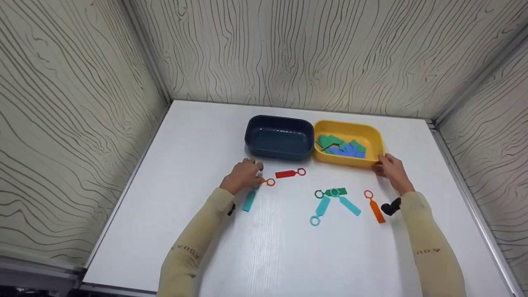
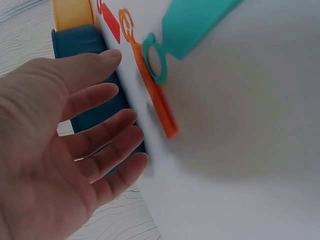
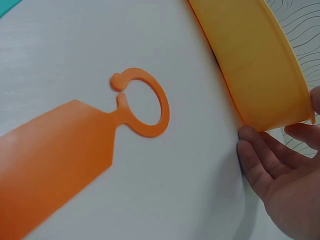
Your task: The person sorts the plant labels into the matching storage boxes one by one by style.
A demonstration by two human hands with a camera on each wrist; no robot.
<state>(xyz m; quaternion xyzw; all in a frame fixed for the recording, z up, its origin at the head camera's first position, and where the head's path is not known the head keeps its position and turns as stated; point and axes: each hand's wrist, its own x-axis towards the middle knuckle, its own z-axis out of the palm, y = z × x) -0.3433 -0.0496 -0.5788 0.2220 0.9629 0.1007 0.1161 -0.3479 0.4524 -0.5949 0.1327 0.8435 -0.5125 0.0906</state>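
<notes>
My left hand hovers at an orange ring tag, its fingers parted and gently bent around nothing in the left wrist view. A teal ring tag lies just below that hand, its loop overlapping the orange strip in the left wrist view. To its right is a red ring tag. At the near right corner of a yellow bin, my right hand holds the rim between thumb and fingers. Green and blue flat pieces lie inside this bin.
A dark blue bin stands against the yellow one's left side. Right of centre lie a green tag, two teal tags and another orange tag. Wood-grain panels enclose the white table at the back and sides.
</notes>
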